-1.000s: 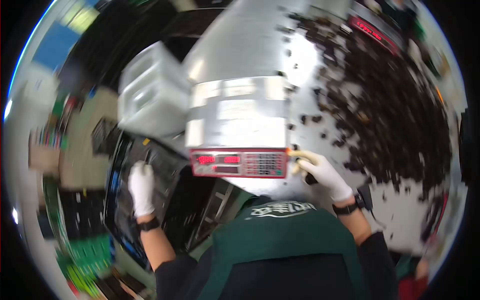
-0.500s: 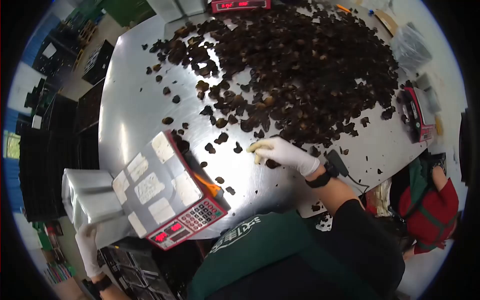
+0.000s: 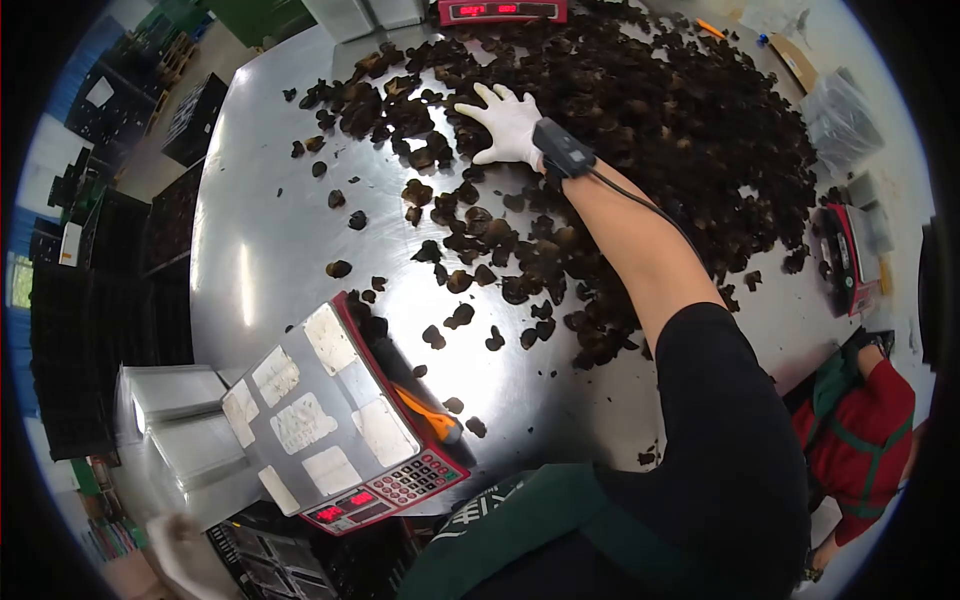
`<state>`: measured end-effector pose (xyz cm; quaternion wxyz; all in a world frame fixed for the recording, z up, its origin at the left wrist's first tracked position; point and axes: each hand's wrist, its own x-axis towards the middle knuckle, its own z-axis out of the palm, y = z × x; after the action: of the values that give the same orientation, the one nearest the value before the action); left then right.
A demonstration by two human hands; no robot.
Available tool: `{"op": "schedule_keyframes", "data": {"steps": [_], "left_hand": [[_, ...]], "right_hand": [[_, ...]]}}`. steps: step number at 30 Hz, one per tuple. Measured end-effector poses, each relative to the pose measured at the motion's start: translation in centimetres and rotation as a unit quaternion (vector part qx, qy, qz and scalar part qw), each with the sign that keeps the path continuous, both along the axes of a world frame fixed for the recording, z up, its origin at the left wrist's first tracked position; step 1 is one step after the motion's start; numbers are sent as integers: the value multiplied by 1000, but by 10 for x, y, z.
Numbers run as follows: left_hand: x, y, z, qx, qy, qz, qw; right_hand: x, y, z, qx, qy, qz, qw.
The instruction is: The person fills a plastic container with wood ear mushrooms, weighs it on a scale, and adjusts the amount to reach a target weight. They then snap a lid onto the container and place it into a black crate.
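Observation:
My right hand (image 3: 508, 128), in a white glove, reaches far over the steel table (image 3: 300, 230). Its fingers are spread at the left side of a big heap of dark brown-black mushroom pieces (image 3: 650, 150), which look like wood ear. I see nothing gripped in it. At the bottom left my left hand (image 3: 185, 550) is a pale smear of motion, below a stack of clear plastic trays (image 3: 195, 445), so its fingers cannot be made out. Between my hands stands a red scale (image 3: 305, 420) with taped patches on its plate and lit digits.
An orange-handled tool (image 3: 425, 412) lies by the scale's right edge. A second red scale (image 3: 505, 12) stands at the far edge, a third (image 3: 848, 260) at the right. A person in red (image 3: 865, 440) works at the lower right. Black crates (image 3: 110, 340) are stacked on the left.
My right hand has moved from the near edge of the heap up and away to its far left side, its fingers spreading. My left hand has dropped lower, below the clear trays.

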<state>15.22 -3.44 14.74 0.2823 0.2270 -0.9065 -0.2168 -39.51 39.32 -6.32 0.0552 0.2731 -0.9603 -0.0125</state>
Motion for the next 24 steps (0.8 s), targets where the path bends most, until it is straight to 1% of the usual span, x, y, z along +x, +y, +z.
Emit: {"op": "schedule_keyframes", "data": {"steps": [1,2,4,5,6,8,9,10,12,13,14,15,16,17,18,20,21,24], "left_hand": [[-20,45,1,-125,-56,-73,988],[-40,92,-1,-246,-113,-145,952],[-57,140,-23,-222,-209,-150,940],[-56,147,-46,-179,-237,-162,941],[-54,154,-69,-134,-265,-175,939],[-69,177,-90,-80,-340,-201,915],[-75,187,-90,-71,-332,-208,917],[-80,195,-90,-60,-323,-215,920],[-80,199,-85,-35,-294,-215,931],[-77,196,-80,-19,-273,-210,939],[-72,191,-76,-3,-251,-204,946],[-66,182,-76,-17,-216,-195,957],[-55,173,-80,-10,-182,-164,969],[-51,163,-83,-11,-160,-142,977],[-47,156,-84,-12,-139,-118,983],[-45,142,-95,-45,-111,-94,988],[-46,140,-101,-60,-98,-81,990],[-50,138,-114,-53,-104,-81,990]], "right_hand": [[-11,-5,-7,-16,-2,-1,1000],[-21,-7,-15,-34,-11,-21,999],[-35,-15,-25,-67,-42,-50,996],[-33,-19,-30,-88,-5,-54,995],[-36,-21,-34,-113,-20,-41,993],[-37,-24,-46,-156,-53,-18,986],[-29,-24,-53,-193,-22,-35,980],[-15,-19,-51,-228,-25,-47,972],[0,-10,-41,-232,-68,-83,967],[4,-5,-42,-278,-49,-69,957],[7,0,-38,-287,-41,-81,954],[11,6,-35,-349,-54,-74,933],[21,8,-20,-408,-66,-65,908],[33,13,-4,-483,-171,-107,852],[37,17,-8,-587,-262,-92,761],[76,15,27,-676,-362,-121,631],[92,15,38,-694,-423,-161,560],[129,14,47,-701,-551,-145,429]]}}
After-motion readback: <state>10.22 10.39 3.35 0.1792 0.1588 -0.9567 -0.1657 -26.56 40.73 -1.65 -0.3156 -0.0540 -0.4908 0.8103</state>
